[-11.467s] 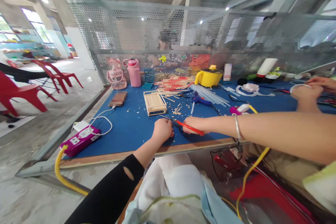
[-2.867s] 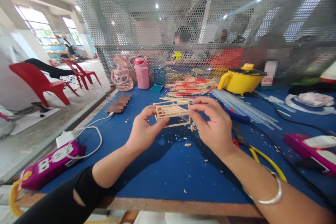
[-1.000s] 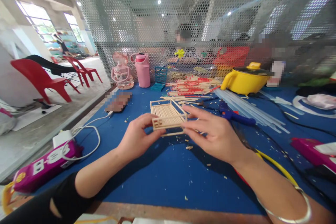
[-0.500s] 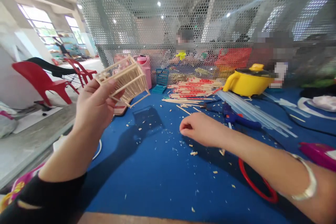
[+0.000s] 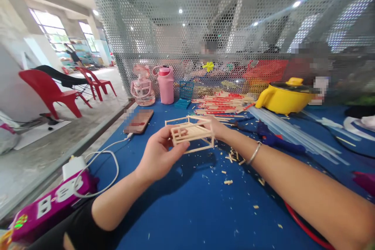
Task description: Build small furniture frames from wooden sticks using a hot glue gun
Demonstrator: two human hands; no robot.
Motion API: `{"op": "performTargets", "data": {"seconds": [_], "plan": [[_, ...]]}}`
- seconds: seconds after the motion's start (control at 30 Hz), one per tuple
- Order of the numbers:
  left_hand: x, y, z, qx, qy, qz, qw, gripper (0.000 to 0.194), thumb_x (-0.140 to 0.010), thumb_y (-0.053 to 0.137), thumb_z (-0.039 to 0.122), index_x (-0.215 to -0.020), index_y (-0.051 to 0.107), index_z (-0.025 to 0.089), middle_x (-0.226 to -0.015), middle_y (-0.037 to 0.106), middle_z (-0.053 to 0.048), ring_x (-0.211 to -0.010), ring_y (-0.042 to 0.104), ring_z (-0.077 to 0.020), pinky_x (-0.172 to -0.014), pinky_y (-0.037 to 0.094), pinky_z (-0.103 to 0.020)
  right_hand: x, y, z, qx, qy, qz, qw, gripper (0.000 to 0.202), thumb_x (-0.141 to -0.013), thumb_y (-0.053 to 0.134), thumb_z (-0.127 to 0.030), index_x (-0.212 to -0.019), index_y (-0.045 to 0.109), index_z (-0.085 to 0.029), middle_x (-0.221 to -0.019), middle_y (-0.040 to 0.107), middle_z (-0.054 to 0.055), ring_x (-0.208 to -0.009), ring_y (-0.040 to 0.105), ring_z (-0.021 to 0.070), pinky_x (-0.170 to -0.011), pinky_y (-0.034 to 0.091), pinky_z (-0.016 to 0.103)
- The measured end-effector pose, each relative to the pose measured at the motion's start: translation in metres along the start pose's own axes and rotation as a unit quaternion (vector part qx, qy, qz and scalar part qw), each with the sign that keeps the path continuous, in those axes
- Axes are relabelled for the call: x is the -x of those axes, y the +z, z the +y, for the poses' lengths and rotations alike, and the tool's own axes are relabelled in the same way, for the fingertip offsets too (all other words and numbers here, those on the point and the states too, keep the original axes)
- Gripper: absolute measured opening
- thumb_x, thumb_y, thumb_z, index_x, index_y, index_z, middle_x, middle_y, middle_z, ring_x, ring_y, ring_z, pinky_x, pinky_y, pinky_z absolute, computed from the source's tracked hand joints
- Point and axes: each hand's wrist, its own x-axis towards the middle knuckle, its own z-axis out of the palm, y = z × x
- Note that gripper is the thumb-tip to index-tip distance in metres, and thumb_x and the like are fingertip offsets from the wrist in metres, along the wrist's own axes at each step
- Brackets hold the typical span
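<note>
A small frame built of thin wooden sticks [image 5: 193, 133] is held above the blue table [image 5: 187, 211]. My left hand [image 5: 161, 152] grips its left end, thumb on the near side. My right hand [image 5: 211, 125] is at its far right corner, mostly behind the frame, so its fingers are hidden. Past the frame is a pile of wooden sticks with red marks [image 5: 224, 102]. A blue glue gun [image 5: 271, 138] lies to the right, near long translucent glue sticks [image 5: 299, 133].
A phone [image 5: 140, 121] with a white cable, a pink bottle [image 5: 166, 86] and a clear pink jug [image 5: 143, 90] stand left. A yellow pot [image 5: 285, 99] is at the right back, before a perforated metal screen [image 5: 164, 39]. A purple power strip [image 5: 52, 205] lies front left.
My left hand has brought the stick frame down and to the right, tilting it flatter. My right hand has moved forward to the frame. The phone and bottles show more fully.
</note>
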Motion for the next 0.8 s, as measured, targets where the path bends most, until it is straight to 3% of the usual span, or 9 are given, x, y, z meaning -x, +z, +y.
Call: {"op": "performTargets", "data": {"seconds": [0.1, 0.2, 0.37, 0.43, 0.57, 0.63, 0.73, 0.8], "plan": [[0.000, 0.006, -0.014, -0.071, 0.018, -0.032, 0.997, 0.031, -0.080, 0.068, 0.029, -0.107, 0.059, 0.017, -0.111, 0.067, -0.010, -0.099, 0.065, -0.0200, -0.088, 0.051, -0.035, 0.020, -0.018, 0.007, -0.034, 0.053, 0.071, 0.996, 0.021, -0.092, 0.053, -0.029, -0.100, 0.063, -0.013, -0.096, 0.067, 0.006, -0.086, 0.064, 0.0174, -0.077, 0.053, 0.035], [-0.006, 0.007, -0.027, -0.136, 0.032, -0.032, 0.990, 0.027, -0.080, 0.067, 0.030, -0.102, 0.061, 0.016, -0.113, 0.066, -0.012, -0.102, 0.063, -0.0211, -0.091, 0.050, -0.037, 0.050, -0.039, 0.008, -0.075, 0.103, 0.161, 0.979, 0.018, -0.090, 0.045, -0.021, -0.084, 0.060, -0.014, -0.071, 0.067, 0.004, -0.067, 0.065, 0.0140, -0.066, 0.052, 0.028], [-0.009, 0.010, -0.032, -0.218, 0.060, -0.045, 0.973, 0.016, -0.081, 0.064, 0.027, -0.091, 0.062, 0.015, -0.112, 0.063, -0.011, -0.103, 0.061, -0.0192, -0.091, 0.049, -0.036, 0.105, -0.048, -0.030, -0.238, 0.082, 0.267, 0.930, 0.007, -0.087, 0.054, -0.025, -0.090, 0.059, -0.021, -0.078, 0.072, 0.003, -0.070, 0.070, 0.0149, -0.067, 0.056, 0.028], [-0.008, 0.011, -0.032, -0.249, 0.069, -0.064, 0.964, 0.010, -0.078, 0.065, 0.023, -0.084, 0.062, 0.015, -0.108, 0.064, -0.010, -0.104, 0.060, -0.0196, -0.095, 0.046, -0.037, 0.120, -0.040, -0.047, -0.267, 0.064, 0.266, 0.924, 0.009, -0.086, 0.058, -0.026, -0.095, 0.060, -0.023, -0.080, 0.073, 0.003, -0.072, 0.070, 0.0155, -0.067, 0.056, 0.028], [-0.007, 0.008, -0.038, -0.297, 0.070, -0.096, 0.947, 0.008, -0.076, 0.065, 0.020, -0.082, 0.063, 0.016, -0.107, 0.065, -0.010, -0.103, 0.060, -0.0221, -0.096, 0.044, -0.042, 0.132, -0.022, -0.061, -0.206, 0.064, 0.177, 0.960, 0.011, -0.088, 0.056, -0.025, -0.085, 0.066, -0.021, -0.074, 0.073, -0.001, -0.064, 0.067, 0.0130, -0.062, 0.050, 0.025], [-0.006, 0.007, -0.037, -0.310, 0.071, -0.100, 0.943, 0.016, -0.074, 0.066, 0.020, -0.090, 0.063, 0.016, -0.112, 0.063, -0.011, -0.109, 0.057, -0.0242, -0.099, 0.042, -0.045, 0.133, -0.018, -0.060, -0.182, 0.048, 0.148, 0.971, 0.012, -0.086, 0.058, -0.024, -0.082, 0.068, -0.021, -0.068, 0.071, -0.003, -0.059, 0.064, 0.0109, -0.060, 0.046, 0.023], [0.004, 0.011, -0.022, -0.343, 0.129, -0.056, 0.929, 0.046, -0.069, 0.070, 0.020, -0.113, 0.057, 0.017, -0.128, 0.055, -0.014, -0.123, 0.047, -0.0276, -0.106, 0.035, -0.049, 0.133, -0.022, -0.056, -0.148, 0.010, 0.144, 0.978, 0.010, -0.084, 0.062, -0.024, -0.079, 0.070, -0.021, -0.070, 0.070, -0.003, -0.061, 0.061, 0.0100, -0.062, 0.044, 0.022], [0.014, 0.019, -0.006, -0.356, 0.183, 0.011, 0.916, 0.040, -0.073, 0.067, 0.021, -0.112, 0.059, 0.018, -0.122, 0.058, -0.012, -0.117, 0.051, -0.0259, -0.103, 0.038, -0.046, 0.133, -0.027, -0.056, -0.140, -0.022, 0.139, 0.980, 0.008, -0.083, 0.064, -0.023, -0.079, 0.071, -0.020, -0.075, 0.070, -0.001, -0.067, 0.061, 0.0105, -0.065, 0.044, 0.023]]}}
